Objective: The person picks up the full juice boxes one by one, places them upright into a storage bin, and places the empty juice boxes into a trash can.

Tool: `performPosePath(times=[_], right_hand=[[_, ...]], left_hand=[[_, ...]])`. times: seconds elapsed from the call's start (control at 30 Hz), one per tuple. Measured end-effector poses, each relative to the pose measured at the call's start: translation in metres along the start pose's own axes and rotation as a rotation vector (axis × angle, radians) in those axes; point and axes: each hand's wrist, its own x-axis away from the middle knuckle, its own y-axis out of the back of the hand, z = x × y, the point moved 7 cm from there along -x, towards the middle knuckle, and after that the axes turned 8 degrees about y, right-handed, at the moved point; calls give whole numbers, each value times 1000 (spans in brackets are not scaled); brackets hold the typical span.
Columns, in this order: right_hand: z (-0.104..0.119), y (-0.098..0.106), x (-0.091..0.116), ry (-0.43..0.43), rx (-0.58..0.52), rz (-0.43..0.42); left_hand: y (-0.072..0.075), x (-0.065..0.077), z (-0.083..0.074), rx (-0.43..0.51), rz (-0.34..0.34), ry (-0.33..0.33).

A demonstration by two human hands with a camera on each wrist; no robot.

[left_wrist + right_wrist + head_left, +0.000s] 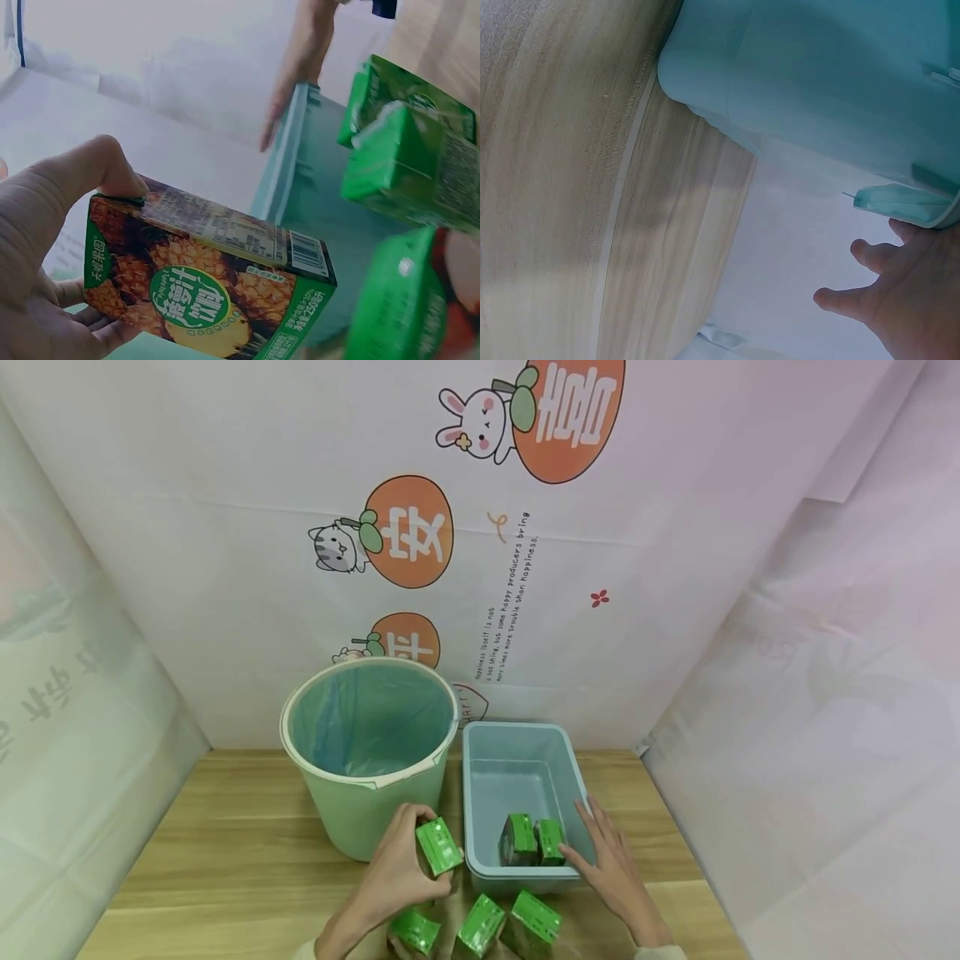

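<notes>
My left hand (392, 878) grips a green-topped juice carton (438, 846) just left of the blue plastic bin (471, 810). Pineapple pictures cover the side of this carton in the left wrist view, with the thumb on one face and fingers below. At the bin's right rim, my right hand (617, 875) lies with fingers spread and fairly straight, holding nothing. Two similar cartons, one on the left (519, 841) and one on the right (551, 843), stand inside the bin at its near end.
Three more green-topped cartons, left (415, 931), middle (480, 927) and right (536, 917), stand on the wooden table (225, 852) in front of the bin. A tall pale green bucket (352, 810) with a bag liner stands left of it. Printed white cloth (247, 568) hangs behind.
</notes>
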Motion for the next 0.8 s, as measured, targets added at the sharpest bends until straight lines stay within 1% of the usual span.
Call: performPosePath(times=[0.13, 0.33, 0.4, 0.53, 0.63, 0.8], right_hand=[[0, 1, 0, 1, -3, -1], [-1, 0, 0, -2, -9, 2], [-1, 0, 0, 0, -7, 0], [0, 2, 0, 5, -3, -6], [2, 2, 0, 8, 2, -8], [3, 1, -1, 4, 16, 0]], left_hand=[[-2, -5, -17, 17, 37, -32], [-5, -15, -43, 64, 115, -93], [-7, -20, -51, 77, 137, -117], [-15, -34, -67, 72, 157, -168], [-22, -47, -75, 62, 168, -193], [-37, -66, -78, 57, 209, -199]])
